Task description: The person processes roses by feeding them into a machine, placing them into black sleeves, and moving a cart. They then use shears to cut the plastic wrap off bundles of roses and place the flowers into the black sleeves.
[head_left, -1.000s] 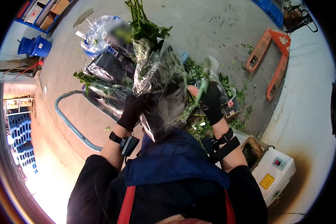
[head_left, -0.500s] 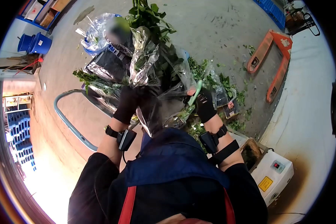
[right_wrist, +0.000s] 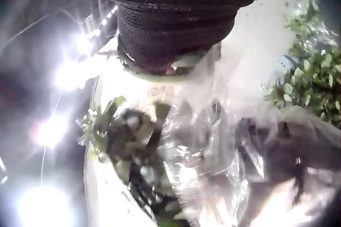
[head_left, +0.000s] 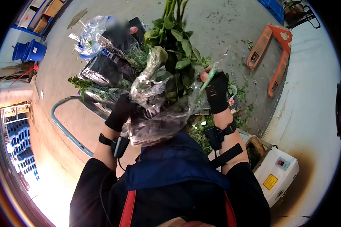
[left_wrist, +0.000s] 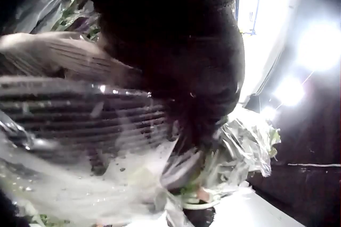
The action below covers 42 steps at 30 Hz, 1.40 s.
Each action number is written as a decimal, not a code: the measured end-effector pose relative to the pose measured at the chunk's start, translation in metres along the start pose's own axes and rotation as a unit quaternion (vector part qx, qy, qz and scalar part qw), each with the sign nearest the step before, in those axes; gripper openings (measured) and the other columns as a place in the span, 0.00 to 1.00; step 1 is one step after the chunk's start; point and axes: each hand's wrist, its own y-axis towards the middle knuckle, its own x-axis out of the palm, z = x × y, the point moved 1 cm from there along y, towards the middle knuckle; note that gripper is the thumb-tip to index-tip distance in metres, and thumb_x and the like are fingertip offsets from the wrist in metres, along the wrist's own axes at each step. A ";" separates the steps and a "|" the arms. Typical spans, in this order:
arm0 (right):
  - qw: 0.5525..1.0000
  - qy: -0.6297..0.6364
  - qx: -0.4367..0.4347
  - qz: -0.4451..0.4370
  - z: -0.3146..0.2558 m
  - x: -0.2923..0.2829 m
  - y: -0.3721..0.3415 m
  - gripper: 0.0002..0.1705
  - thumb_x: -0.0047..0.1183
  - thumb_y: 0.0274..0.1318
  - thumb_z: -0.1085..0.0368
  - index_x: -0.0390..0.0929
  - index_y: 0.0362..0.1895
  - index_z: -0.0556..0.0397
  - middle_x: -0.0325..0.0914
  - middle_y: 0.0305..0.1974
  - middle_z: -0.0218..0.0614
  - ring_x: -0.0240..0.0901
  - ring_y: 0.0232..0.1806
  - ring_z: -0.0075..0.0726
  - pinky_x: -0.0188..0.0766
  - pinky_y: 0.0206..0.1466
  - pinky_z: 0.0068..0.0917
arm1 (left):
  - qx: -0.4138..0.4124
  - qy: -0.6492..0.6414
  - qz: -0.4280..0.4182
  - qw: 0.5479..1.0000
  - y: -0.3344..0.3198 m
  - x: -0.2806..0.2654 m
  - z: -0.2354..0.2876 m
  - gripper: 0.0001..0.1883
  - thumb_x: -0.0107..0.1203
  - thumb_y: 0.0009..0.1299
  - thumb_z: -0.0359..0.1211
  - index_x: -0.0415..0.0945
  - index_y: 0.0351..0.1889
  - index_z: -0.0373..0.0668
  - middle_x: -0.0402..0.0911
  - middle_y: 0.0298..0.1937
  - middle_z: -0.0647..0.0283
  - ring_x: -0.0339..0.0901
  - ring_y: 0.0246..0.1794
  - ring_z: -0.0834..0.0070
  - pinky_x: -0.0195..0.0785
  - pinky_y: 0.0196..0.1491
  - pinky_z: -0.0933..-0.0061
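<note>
A bouquet with long leafy stems [head_left: 183, 43] points away from me, its head end wrapped in clear film and dark ribbed paper [head_left: 151, 125] near my body. My left hand [head_left: 119, 111], in a black fingerless glove, grips the wrapping's left side; its fingertips are hidden by the film. In the left wrist view the glove [left_wrist: 181, 51] presses against the ribbed wrapping [left_wrist: 80, 110]. My right hand [head_left: 217, 92], gloved alike, holds a slim light-green tool [head_left: 208, 80] whose exact kind I cannot tell. Clear film [right_wrist: 197, 147] hangs just below this hand in the right wrist view.
More wrapped bundles [head_left: 106, 70] lie on a cart with a grey-blue handle [head_left: 70, 130] to the left. Clear plastic fills a blue tub [head_left: 83, 53]. An orange pallet jack [head_left: 259, 49] and a white machine [head_left: 276, 176] stand to the right. Cut leaves [head_left: 250, 109] litter the floor.
The bouquet has swung rightward, its stems now pointing to the upper right, and its wrapping has spread out broader. My right hand has risen slightly, still holding the green tool.
</note>
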 end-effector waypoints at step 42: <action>0.570 -0.677 0.251 0.392 0.255 -0.489 -0.162 0.35 0.72 0.33 0.49 0.71 0.38 0.60 0.76 0.34 0.51 0.72 0.37 0.56 0.68 0.41 0.42 | -0.466 -0.018 -0.070 0.882 0.132 0.114 -0.469 0.21 0.56 0.66 0.44 0.71 0.53 0.42 0.76 0.46 0.67 0.73 0.44 0.77 0.67 0.48 0.74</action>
